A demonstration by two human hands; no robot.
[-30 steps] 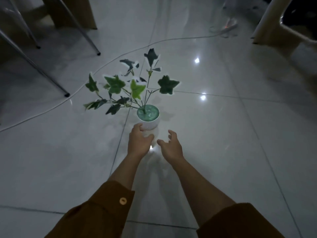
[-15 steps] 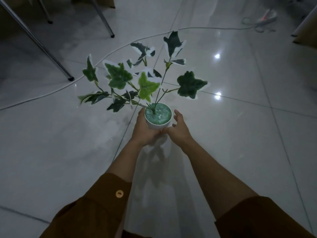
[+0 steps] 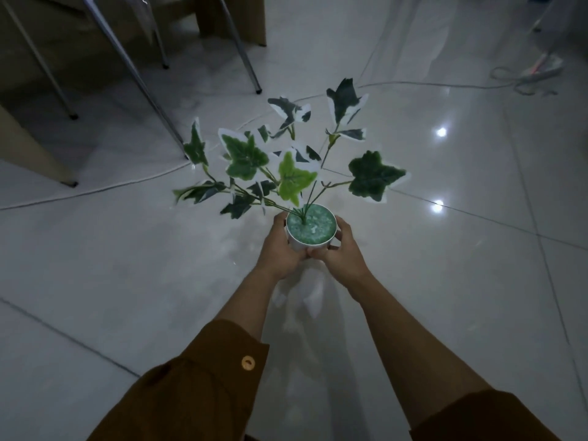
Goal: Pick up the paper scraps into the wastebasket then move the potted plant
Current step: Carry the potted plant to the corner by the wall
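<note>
The potted plant (image 3: 311, 229) is a small white pot with green filling and variegated ivy-shaped leaves spreading up and to the left. It is held above the glossy tiled floor. My left hand (image 3: 280, 249) wraps the pot's left side and my right hand (image 3: 340, 249) wraps its right side, with the thumbs meeting at the front. No paper scraps and no wastebasket are in view.
Metal chair legs (image 3: 140, 81) and a wooden furniture leg (image 3: 232, 17) stand at the upper left. A white cable (image 3: 95, 189) runs across the floor behind the plant. A power strip with coiled cord (image 3: 537, 71) lies at the upper right.
My hands went from hovering just in front of the pot to closing around it from both sides. The pot now sits in both hands, and the view has shifted toward the chair legs.
</note>
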